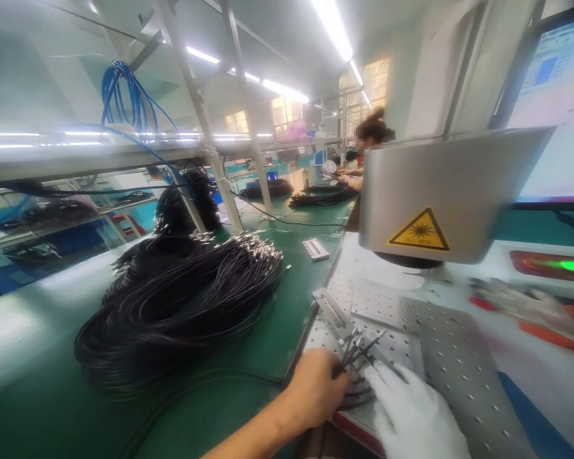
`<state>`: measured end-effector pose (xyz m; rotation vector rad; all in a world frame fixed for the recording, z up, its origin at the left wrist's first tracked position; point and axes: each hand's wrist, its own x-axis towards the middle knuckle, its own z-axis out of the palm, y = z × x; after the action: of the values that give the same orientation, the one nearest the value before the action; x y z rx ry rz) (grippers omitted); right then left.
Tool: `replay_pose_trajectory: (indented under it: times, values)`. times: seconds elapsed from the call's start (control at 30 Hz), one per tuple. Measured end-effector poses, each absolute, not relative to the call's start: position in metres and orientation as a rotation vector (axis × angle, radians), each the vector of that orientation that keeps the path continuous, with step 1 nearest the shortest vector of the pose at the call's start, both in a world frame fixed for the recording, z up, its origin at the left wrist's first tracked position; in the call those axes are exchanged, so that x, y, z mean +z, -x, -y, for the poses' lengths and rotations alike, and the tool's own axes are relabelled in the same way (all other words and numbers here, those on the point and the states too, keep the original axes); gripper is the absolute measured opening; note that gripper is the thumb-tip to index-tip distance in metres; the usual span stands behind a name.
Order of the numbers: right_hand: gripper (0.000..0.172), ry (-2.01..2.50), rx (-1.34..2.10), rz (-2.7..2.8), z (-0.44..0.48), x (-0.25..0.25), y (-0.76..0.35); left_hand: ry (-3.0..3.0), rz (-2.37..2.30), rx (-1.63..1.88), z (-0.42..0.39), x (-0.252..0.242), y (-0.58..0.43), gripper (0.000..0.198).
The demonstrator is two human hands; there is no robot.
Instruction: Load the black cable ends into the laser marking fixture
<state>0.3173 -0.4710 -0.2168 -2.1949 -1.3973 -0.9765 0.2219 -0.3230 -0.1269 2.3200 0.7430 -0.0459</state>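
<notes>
My bare left hand [313, 386] is closed around a bundle of thin black cables with metal tips [358, 349], held over the perforated metal plate [439, 357]. My right hand [413, 414], in a white glove, lies on the same cable ends right beside the left hand, fingers pressed onto them. The cables trail off the plate's left edge toward a big coil of black cables [181, 299] on the green bench. A grey laser head [444, 197] with a yellow warning sticker hangs over the plate.
A small white block [316, 248] lies on the green bench [52, 357]. Red-handled tools [530, 312] rest right of the plate. A monitor [554, 108] stands at the far right. Another person [367, 153] works at the far end. Blue cables [124, 95] hang overhead.
</notes>
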Motion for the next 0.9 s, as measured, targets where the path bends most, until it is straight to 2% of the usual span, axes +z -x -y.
replay_pose_trajectory:
  times: [0.13,0.3,0.47,0.57,0.73,0.9]
  values:
    - [0.036,2.184,-0.944,1.443,0.471,-0.219,-0.318,-2.287,-0.713,0.142,0.322,-0.128,-0.223,0.021]
    - [0.039,2.198,-0.908,1.51,0.476,-0.225,-0.32,-2.257,-0.715,0.029,0.321,-0.138,-0.225,0.012]
    - [0.041,2.21,-0.919,1.529,0.475,-0.229,-0.321,-2.244,-0.669,0.035,0.318,-0.145,-0.227,0.014]
    - [0.043,2.181,-0.973,1.533,0.473,-0.226,-0.322,-2.06,-0.643,0.102,0.315,-0.139,-0.228,0.008]
    - [0.042,2.199,-0.942,1.496,0.472,-0.224,-0.321,-2.113,-0.684,0.312,0.312,-0.133,-0.227,0.018]
    - [0.039,2.197,-0.974,1.479,0.472,-0.228,-0.319,-2.249,-0.661,0.165,0.315,-0.13,-0.223,0.026]
